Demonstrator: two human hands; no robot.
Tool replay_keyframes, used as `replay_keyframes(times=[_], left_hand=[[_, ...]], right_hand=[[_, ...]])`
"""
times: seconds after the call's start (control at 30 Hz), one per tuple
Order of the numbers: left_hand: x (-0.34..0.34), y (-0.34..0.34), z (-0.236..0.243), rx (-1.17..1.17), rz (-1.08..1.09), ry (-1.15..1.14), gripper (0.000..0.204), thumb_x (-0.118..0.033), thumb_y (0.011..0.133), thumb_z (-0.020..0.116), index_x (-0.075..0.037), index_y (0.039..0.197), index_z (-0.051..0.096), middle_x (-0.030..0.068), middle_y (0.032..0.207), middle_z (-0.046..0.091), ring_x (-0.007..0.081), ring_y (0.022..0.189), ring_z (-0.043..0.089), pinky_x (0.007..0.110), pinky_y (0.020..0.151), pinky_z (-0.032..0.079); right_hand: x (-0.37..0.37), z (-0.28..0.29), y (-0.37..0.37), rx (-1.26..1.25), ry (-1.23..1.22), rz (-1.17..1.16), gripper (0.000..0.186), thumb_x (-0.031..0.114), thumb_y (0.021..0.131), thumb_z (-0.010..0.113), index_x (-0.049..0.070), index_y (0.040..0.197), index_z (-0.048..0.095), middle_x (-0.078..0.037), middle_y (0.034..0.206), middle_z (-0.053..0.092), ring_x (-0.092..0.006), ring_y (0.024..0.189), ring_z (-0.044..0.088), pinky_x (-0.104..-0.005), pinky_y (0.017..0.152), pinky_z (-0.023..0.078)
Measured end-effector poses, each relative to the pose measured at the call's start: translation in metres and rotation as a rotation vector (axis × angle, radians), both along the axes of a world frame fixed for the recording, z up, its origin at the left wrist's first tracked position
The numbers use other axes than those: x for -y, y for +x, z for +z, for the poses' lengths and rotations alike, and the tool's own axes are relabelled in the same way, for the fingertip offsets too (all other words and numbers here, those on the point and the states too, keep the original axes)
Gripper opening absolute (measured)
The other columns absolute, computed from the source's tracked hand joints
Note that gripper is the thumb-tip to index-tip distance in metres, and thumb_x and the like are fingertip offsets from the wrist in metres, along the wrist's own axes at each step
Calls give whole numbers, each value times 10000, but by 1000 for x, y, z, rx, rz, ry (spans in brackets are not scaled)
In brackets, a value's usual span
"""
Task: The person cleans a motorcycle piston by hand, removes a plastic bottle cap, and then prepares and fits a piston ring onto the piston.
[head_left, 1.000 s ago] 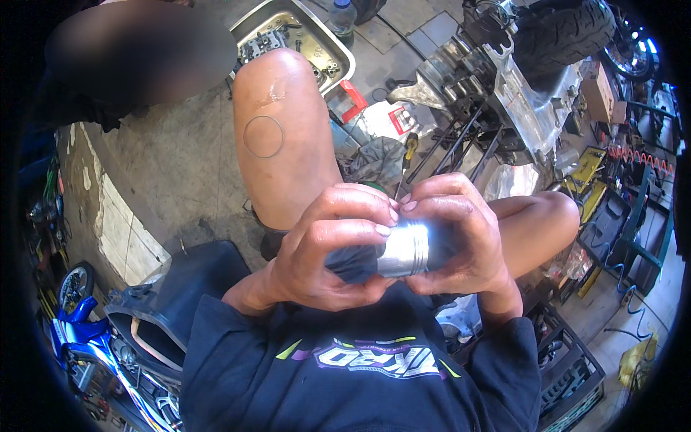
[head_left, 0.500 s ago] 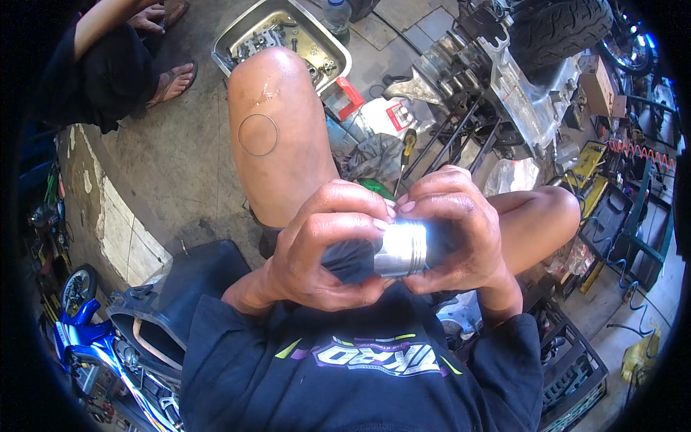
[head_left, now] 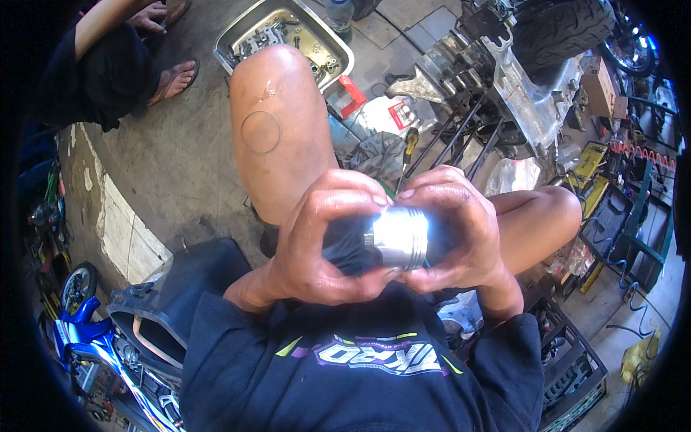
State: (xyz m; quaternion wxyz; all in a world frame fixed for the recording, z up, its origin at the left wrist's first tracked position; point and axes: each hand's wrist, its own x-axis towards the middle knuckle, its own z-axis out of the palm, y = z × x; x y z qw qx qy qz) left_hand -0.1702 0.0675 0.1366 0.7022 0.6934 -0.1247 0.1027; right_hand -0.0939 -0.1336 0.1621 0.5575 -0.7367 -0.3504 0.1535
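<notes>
A shiny metal piston [head_left: 400,239] with ring grooves near its right end is held sideways above my lap, bright with glare. My left hand [head_left: 327,237] curls round its left side, fingertips on top and thumb underneath. From the other side my right hand [head_left: 461,234] grips the grooved end the same way, fingers above and thumb below. Whether a ring sits in the grooves I cannot make out. On my left thigh lies a thin piston ring [head_left: 260,132], apart from both hands.
Ahead is a metal tray [head_left: 338,61] of small parts. An engine block with studs [head_left: 461,79] stands at the far right near a tyre [head_left: 561,29]. A screwdriver [head_left: 410,146] lies beyond my hands. Another person's foot [head_left: 175,81] rests at far left. A black crate [head_left: 572,367] stands at right.
The piston has turned slightly, so more of its left side shows. My left hand has shifted a little upward with its fingers. Both hands keep their hold.
</notes>
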Motion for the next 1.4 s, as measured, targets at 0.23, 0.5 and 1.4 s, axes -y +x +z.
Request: replay_keyframes(times=[0.23,0.5,1.4], left_hand=[[7,-4,-1,-324,-18,-348,504,-109,821,752,-24,1200,431,90,1052,515,126,981,525,289,867,443],[5,-5,5,-824,-115,-642,482,-160,865,721,-53,1195,385,47,1034,484,92,988,498,256,854,421],[8,-15,7,-695,-232,-505,527,-340,962,630,-9,1315,422,119,1258,521,168,1216,512,319,1019,423]], right_hand=[[-8,-5,-6,-41,-46,-50,640,157,596,880,52,1178,636,-89,1028,674,-241,919,654,-372,880,461],[-5,-5,0,58,-78,-60,588,188,579,889,63,1110,668,-80,970,657,-227,877,647,-358,851,469],[6,-9,-10,-261,-62,-120,569,264,646,944,-19,1022,624,-64,913,607,-107,803,588,-236,708,477]])
